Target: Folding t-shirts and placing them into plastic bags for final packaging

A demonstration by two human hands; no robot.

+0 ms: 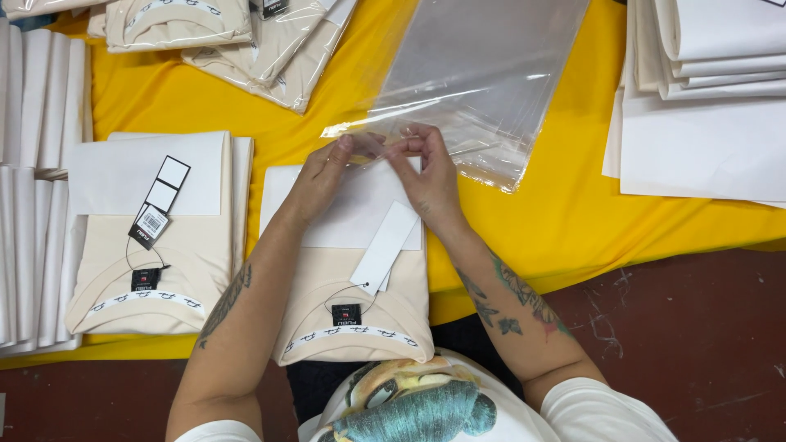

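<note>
Pinching the open edge of a clear plastic bag (483,78), the left hand (321,176) and right hand (426,176) are gripping it above a folded cream shirt (354,307) (yellow tablecloth (565,221) underneath).

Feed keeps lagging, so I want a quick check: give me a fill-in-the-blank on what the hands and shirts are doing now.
1. Both hands, left hand and right hand, pinch the open edge of a clear ____.
2. The cloth covering the table is ____.
3. The folded shirt under the hands is ____ in colour.

Missing words: plastic bag; yellow; cream
</note>
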